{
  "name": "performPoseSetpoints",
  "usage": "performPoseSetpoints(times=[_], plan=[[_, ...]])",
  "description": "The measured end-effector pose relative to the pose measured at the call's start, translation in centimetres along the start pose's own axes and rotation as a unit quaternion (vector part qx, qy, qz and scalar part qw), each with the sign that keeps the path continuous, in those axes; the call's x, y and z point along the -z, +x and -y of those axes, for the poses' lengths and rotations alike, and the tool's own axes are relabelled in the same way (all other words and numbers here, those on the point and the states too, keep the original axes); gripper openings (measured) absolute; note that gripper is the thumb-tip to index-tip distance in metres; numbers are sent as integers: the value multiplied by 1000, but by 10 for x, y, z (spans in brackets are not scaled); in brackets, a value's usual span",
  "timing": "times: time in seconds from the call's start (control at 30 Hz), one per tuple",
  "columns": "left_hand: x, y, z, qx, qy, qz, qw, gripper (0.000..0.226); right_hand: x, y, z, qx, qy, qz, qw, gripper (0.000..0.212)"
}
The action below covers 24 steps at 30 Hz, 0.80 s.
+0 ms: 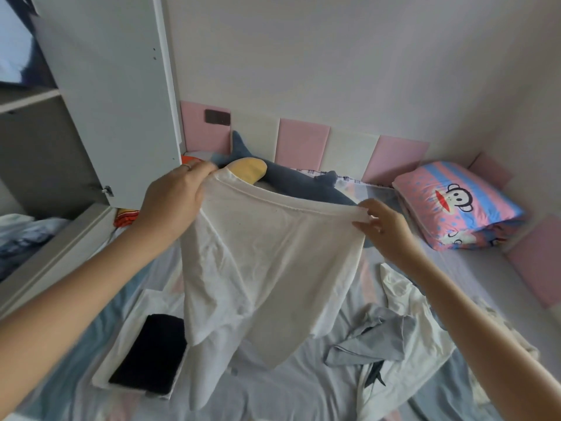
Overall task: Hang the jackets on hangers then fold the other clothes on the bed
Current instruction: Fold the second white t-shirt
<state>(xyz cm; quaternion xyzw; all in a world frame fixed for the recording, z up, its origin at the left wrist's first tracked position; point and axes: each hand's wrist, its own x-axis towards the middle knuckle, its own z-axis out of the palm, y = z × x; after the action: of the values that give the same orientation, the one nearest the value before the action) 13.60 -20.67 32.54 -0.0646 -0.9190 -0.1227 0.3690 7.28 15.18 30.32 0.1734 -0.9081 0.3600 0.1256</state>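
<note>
A white T-shirt [261, 268] hangs in the air above the bed [303, 387], stretched by its hem edge between both hands. My left hand [174, 199] grips the left corner of that edge. My right hand [385, 229] pinches the right corner between thumb and fingers. The shirt's sleeves dangle toward the sheet. To the lower left, a folded black garment [150, 354] lies on a folded white one [127, 326]. At the right lies a loose heap: a grey garment [373, 338] on a crumpled white one [409, 335].
An open grey wardrobe door [115, 95] stands at the left, with shelves [27, 98] beside it. A blue shark plush [291, 177] lies along the padded pink and cream wall panels [303, 144]. A cartoon-print pillow [458, 202] sits at the far right.
</note>
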Motion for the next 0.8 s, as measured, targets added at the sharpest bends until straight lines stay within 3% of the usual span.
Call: performPoseSetpoints(times=[0.1,0.3,0.43,0.53,0.63,0.8], plan=[[-14,-7,18,59,-9,81,995,19,-4,3,6,-32,99,-66,992,28],[-43,-22,29,134,-28,164,977,24,-7,2,25,76,47,-184,979,20],[-57,-30,31,154,-22,205,966,24,-4,4,34,150,-17,-180,972,21],[-66,-37,27,131,57,223,964,26,-3,3,33,175,-31,-207,962,21],[-74,-41,25,100,63,200,973,18,-8,6,32,142,47,-240,959,20],[-85,-47,23,140,-87,224,960,29,-19,0,26,64,119,-250,959,25]])
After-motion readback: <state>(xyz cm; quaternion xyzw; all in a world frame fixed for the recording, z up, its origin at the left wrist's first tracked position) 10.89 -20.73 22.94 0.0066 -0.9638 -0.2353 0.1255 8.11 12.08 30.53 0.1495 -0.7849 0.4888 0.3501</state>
